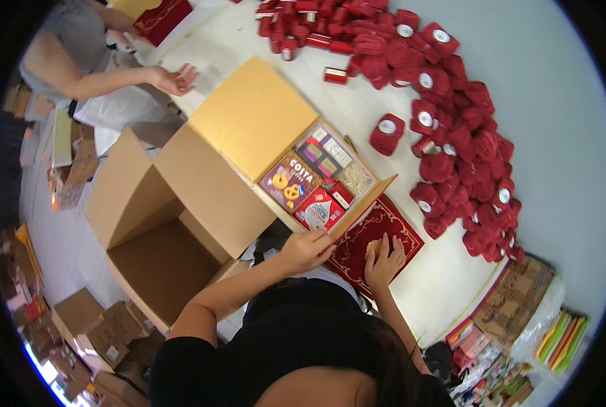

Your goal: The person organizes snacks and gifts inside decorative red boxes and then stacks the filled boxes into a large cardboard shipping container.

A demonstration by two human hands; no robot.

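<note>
An open gift box (278, 209) with a gold flap (254, 119) and a dark red, gold-patterned flap (356, 254) lies in front of me. My left hand (308, 250) grips its near edge with curled fingers. My right hand (387, 262) rests on the red flap, fingers apart, partly covering a gold emblem (373, 247). Inside sit a brown Costa biscuit box (292, 180), a red and white packet (319, 211), a small red container (340, 195), a dark tray (319, 157) with purple and yellow packets, white cartons (336, 150) and pale shredded filler (356, 179).
An open cardboard carton (168, 269) stands left of the gift box. Rolled red textiles (468, 147) and red cylinders (328, 25) are heaped on the white table (414, 285). Another person's hand (175, 80) reaches over the far left edge. Several cartons (97, 328) stand lower left.
</note>
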